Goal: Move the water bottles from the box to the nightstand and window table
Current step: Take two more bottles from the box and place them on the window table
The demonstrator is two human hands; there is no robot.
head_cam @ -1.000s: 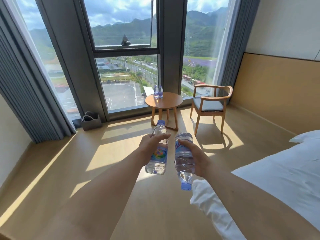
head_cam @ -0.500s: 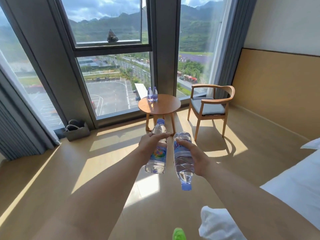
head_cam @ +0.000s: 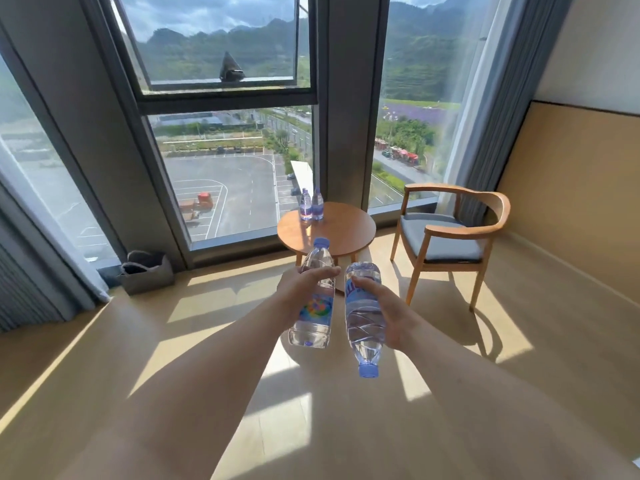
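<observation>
The left hand (head_cam: 304, 284) grips a clear ribbed plastic bottle (head_cam: 313, 306), cap up. The right hand (head_cam: 388, 311) clasps another bottle (head_cam: 363, 317), cap down. Two more bottles (head_cam: 311, 205) stand on the round wooden desk (head_cam: 343, 230).

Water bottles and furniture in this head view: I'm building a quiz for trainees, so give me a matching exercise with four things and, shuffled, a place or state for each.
Column one:
1. bottle in the left hand
2. bottle in the right hand
3. pair of bottles
4. wooden chair

Column two:
A. stands on the round table
B. held cap down
C. to the right of the round table
D. held cap up

Pairs: 1-D, 2-B, 3-A, 4-C
</observation>
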